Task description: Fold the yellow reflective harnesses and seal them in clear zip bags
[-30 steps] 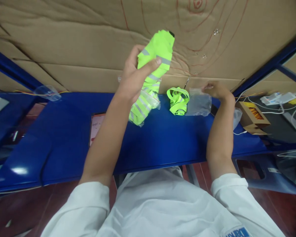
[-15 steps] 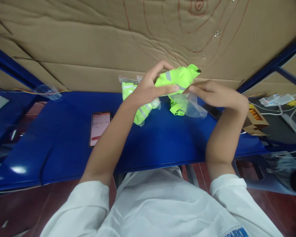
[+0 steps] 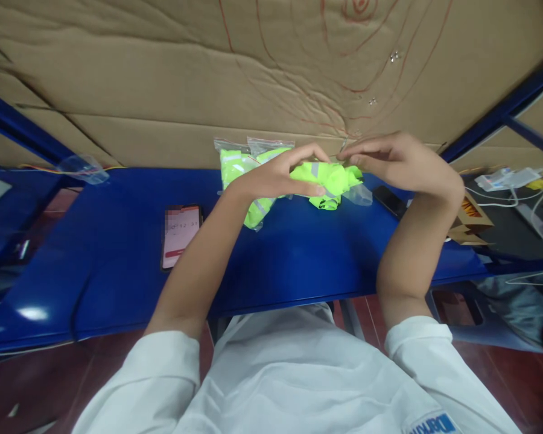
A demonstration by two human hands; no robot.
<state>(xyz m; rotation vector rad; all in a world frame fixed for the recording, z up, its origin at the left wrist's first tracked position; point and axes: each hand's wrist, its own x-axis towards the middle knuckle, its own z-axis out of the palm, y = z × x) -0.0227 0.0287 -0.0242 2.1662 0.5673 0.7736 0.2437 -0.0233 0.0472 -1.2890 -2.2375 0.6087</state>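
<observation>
My left hand (image 3: 283, 173) is closed around a folded neon yellow-green reflective vest (image 3: 330, 176) with grey strips, thumb on the near side and fingers on the far side. Just beyond its right end is my right hand (image 3: 400, 161), thumb and fingers pressed together; whatever they pinch is too small to make out. Under the held bundle, a rolled neon piece (image 3: 326, 202) lies on the blue table, beside a clear plastic bag (image 3: 361, 194). Behind my left wrist are bagged neon vests (image 3: 233, 166), partly hidden.
A phone with a lit timer screen (image 3: 181, 235) lies left of my left forearm. A dark phone (image 3: 389, 201) is near my right wrist. A clear cup (image 3: 84, 169) lies at the back left, and an open cardboard box (image 3: 473, 217) stands at right. Cardboard (image 3: 163, 78) walls the back.
My left hand has lowered the folded vest toward the table. My right hand has shifted slightly up and right, from the vest's near edge to beyond its far right end.
</observation>
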